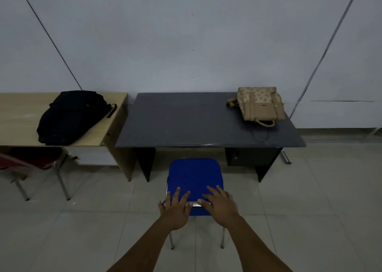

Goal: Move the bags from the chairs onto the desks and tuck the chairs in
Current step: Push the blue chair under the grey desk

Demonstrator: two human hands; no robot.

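A blue chair stands on the floor in front of the dark grey desk, its seat just short of the desk's front edge. My left hand and my right hand lie over the top of its backrest, fingers spread flat and pointing at the desk, not curled around it. A beige patterned handbag lies on the dark desk's far right corner. A black backpack lies on the light wooden desk at the left. A red chair sits partly under that wooden desk.
Both desks stand against a pale wall. The dark desk has a small drawer unit under its right side and a leg panel at its left, with a gap between them. Tiled floor surrounds the blue chair.
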